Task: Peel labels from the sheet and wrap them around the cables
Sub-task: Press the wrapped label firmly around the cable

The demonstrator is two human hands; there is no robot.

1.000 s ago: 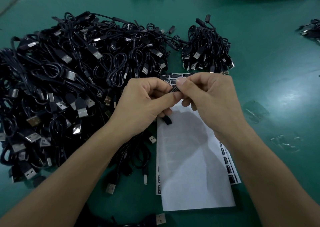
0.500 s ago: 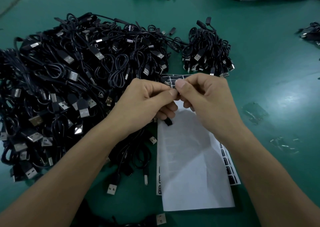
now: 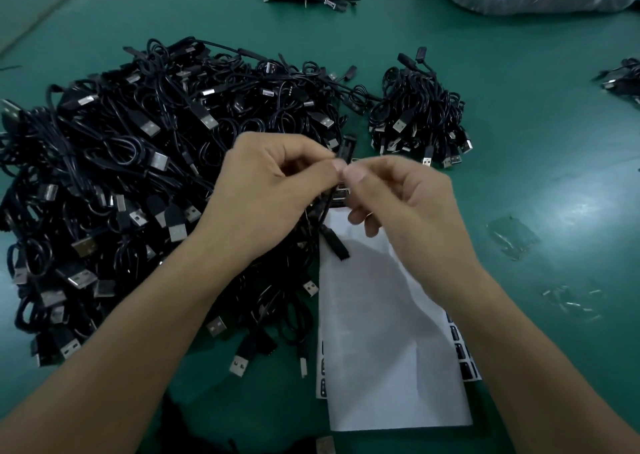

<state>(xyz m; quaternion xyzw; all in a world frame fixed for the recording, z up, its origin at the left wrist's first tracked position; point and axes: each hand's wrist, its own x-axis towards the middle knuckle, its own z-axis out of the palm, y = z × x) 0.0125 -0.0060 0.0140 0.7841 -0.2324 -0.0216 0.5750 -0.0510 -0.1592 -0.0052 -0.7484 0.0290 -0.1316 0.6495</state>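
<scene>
Left hand: fingers curled, thumb and forefinger pinching the cable.
Right hand: thumb tip against the left thumb, pinching the same spot; its other fingers are loosely bent.
Cable: thin, round and black. It hangs from the pinch with its long axis toward the person, and its blocky plug end points down and slightly right over the sheet's top.
Sheet: smooth white paper, slightly curled, under the right wrist.
Labels: small black rectangles along the sheet's right edge.
Pile: tangled black leads with metal plugs, left of the left hand.
Bundle: beyond the right hand.
Worktop: matte green.

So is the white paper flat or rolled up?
Flat. The white paper lies spread out on the green table, beside the cable pile.
</scene>
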